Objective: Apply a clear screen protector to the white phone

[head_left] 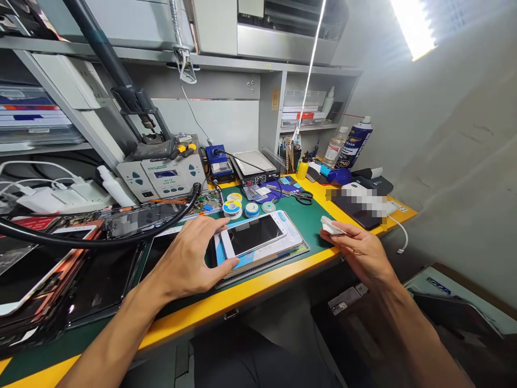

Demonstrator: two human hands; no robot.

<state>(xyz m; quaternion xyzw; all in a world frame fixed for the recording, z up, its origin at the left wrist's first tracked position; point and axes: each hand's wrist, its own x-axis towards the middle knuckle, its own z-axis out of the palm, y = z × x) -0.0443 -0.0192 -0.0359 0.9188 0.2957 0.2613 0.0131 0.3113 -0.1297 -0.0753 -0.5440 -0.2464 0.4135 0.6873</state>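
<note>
A white phone (255, 235) with a dark screen lies face up on a flat white and blue box (278, 249) on the green mat. My left hand (196, 253) is at the left end of the phone and box, thumb and fingers spread apart around that end. Between the thumb and fingers of my right hand (357, 248) is a small crumpled white piece (332, 226), like a tissue or cloth. That hand hovers over the front edge of the table, right of the box.
Solder and tape reels (252, 209) and black-handled scissors (304, 198) lie behind the box. Several dismantled tablets (100, 275) crowd the left. A black hose (121, 243) crosses above them. At the right are a dark phone (355, 207), a spray can (355, 143) and a white cable (400, 237).
</note>
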